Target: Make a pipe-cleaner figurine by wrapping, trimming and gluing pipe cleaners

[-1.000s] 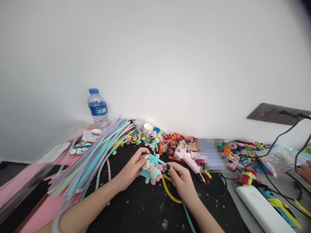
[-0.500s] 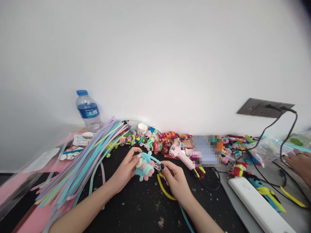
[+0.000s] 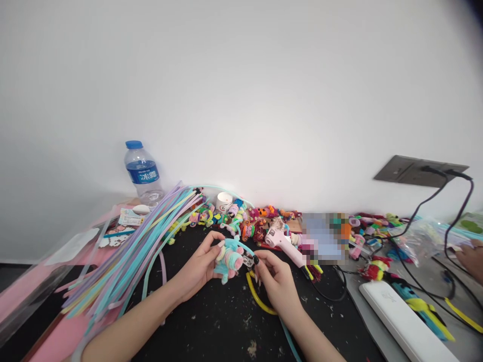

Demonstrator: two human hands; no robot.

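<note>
My left hand point(image 3: 204, 262) grips a small plush-like figure point(image 3: 229, 257) of fuzzy pipe cleaners, light blue with pink and cream coils. From its top a light blue pipe cleaner point(image 3: 244, 246) runs across to my right hand point(image 3: 274, 276), where thumb and forefinger are pinched at the strand's end. Right beside those fingertips is the silver head of what looks like pliers with a yellow handle point(image 3: 257, 297). The handle curves below the right hand and passes out of sight at the wrist; whether the palm holds it is hidden.
A bundle of pastel pipe cleaners point(image 3: 126, 256) spreads at left, near a water bottle point(image 3: 143, 173). Finished figures line the wall behind a pink glue gun point(image 3: 286, 244). At right lie a white device point(image 3: 405, 319) and black cables point(image 3: 418, 203); another person's hand point(image 3: 471, 259) is there.
The view has shifted slightly, moving things a little rightward. The figure has turned a little in my left hand. The other person's hand has moved toward the right edge.
</note>
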